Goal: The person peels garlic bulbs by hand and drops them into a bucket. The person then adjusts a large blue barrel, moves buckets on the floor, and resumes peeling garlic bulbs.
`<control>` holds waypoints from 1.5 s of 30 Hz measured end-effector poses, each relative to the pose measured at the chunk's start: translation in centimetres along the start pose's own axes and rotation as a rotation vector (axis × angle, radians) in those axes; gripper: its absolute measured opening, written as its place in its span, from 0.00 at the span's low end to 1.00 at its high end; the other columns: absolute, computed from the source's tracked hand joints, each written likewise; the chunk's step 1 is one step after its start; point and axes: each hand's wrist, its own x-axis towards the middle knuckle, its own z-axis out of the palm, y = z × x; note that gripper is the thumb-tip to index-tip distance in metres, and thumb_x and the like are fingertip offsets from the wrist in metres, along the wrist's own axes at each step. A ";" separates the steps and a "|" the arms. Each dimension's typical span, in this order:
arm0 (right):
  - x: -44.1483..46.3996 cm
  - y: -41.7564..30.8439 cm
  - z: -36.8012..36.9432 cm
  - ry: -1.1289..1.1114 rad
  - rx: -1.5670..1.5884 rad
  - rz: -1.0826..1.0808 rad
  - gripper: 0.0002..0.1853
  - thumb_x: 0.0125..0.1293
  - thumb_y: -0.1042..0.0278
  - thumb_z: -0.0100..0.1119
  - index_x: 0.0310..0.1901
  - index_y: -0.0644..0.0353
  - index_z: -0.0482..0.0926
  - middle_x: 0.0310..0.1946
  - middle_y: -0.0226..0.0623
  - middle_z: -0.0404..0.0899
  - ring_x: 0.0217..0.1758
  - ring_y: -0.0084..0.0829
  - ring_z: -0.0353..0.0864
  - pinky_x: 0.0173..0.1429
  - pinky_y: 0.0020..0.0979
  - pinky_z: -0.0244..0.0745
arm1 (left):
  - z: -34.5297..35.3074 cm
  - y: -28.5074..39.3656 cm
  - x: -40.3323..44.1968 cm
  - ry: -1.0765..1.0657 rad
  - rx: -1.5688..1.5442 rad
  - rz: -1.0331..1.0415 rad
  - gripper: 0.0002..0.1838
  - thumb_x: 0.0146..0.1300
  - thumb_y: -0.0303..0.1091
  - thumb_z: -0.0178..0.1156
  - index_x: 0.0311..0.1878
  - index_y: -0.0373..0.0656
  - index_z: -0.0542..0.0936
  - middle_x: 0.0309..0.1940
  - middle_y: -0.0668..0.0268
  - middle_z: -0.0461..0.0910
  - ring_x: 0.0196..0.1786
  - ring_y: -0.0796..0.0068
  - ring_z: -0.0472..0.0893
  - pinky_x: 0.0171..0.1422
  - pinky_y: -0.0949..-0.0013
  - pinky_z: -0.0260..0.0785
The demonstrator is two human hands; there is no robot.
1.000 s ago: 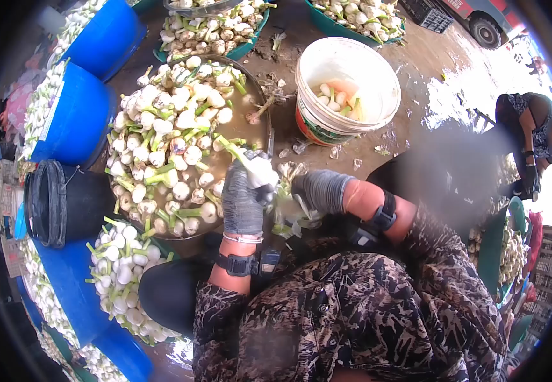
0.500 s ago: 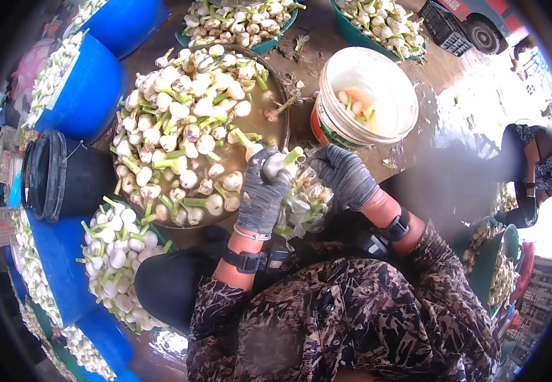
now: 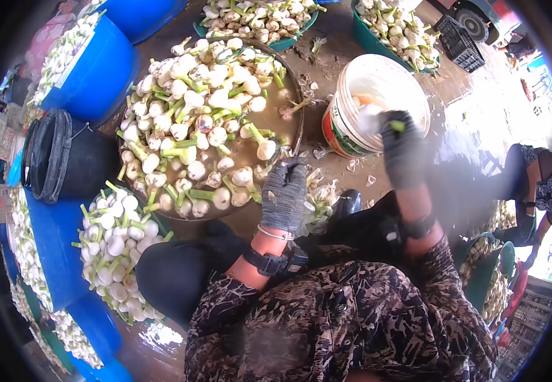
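My right hand (image 3: pixel 404 149), gloved in grey and blurred, is over the near right rim of a white bucket (image 3: pixel 343 118). It is closed on a garlic bulb (image 3: pixel 370 119), its white head smeared and its green stem end showing between the fingers. A few pale bulbs show inside the bucket. My left hand (image 3: pixel 284 197), in a grey glove, is beside the near right edge of a wide round basin (image 3: pixel 299 121). Its fingers are pressed together; whatever they hold, if anything, is hidden. Garlic bulbs (image 3: pixel 190 102) with cut green stems are heaped in the basin's brown water.
Loose garlic skins (image 3: pixel 319 207) lie beside my left hand. Cleaner bulbs (image 3: pixel 120 239) fill a tub by my knee. A black bucket (image 3: pixel 91 156) and blue tubs (image 3: pixel 94 76) stand left. Green tubs (image 3: pixel 368 38) and a black crate (image 3: pixel 460 44) are behind. Another person (image 3: pixel 534 178) is right.
The garlic bulb has passed from my left hand to my right, which has moved up and right to the bucket. My left hand has shifted slightly right and down. The view has shifted a little.
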 end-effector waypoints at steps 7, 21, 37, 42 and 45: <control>2.2 -4.6 6.2 -0.576 -0.131 -0.165 0.16 0.65 0.61 0.59 0.53 0.52 0.78 0.44 0.44 0.83 0.48 0.45 0.82 0.52 0.40 0.76 | -0.6 0.9 -0.9 0.063 -0.339 -0.165 0.09 0.71 0.31 0.55 0.50 0.40 0.78 0.30 0.72 0.77 0.25 0.86 0.73 0.31 0.80 0.68; 0.4 -5.1 18.4 -0.890 -0.262 -0.160 0.26 0.61 0.45 0.62 0.55 0.51 0.77 0.47 0.45 0.81 0.52 0.44 0.81 0.63 0.45 0.70 | -5.5 -1.8 2.0 0.425 -0.420 0.002 0.23 0.69 0.32 0.57 0.64 0.39 0.66 0.52 0.64 0.69 0.51 0.77 0.71 0.57 0.71 0.68; -3.0 -3.9 6.4 -0.697 0.547 0.275 0.20 0.76 0.55 0.47 0.55 0.63 0.76 0.44 0.49 0.83 0.47 0.46 0.83 0.53 0.37 0.75 | -1.3 1.7 1.7 -0.085 -0.598 -0.176 0.25 0.69 0.25 0.53 0.68 0.38 0.62 0.61 0.52 0.70 0.61 0.59 0.75 0.66 0.59 0.73; -3.5 -3.3 4.4 -0.228 0.228 -0.149 0.08 0.62 0.65 0.62 0.41 0.57 0.81 0.30 0.41 0.78 0.31 0.40 0.80 0.38 0.37 0.77 | -0.3 2.1 1.6 -0.025 -0.637 -0.135 0.24 0.65 0.23 0.57 0.64 0.39 0.64 0.59 0.51 0.70 0.59 0.58 0.76 0.63 0.60 0.76; -3.4 -3.7 3.3 -0.240 0.052 -0.251 0.05 0.61 0.67 0.62 0.37 0.56 0.81 0.29 0.40 0.78 0.32 0.43 0.80 0.36 0.40 0.76 | 0.4 2.2 1.4 0.014 -0.554 -0.151 0.23 0.64 0.20 0.58 0.62 0.40 0.65 0.57 0.54 0.72 0.58 0.61 0.77 0.62 0.63 0.77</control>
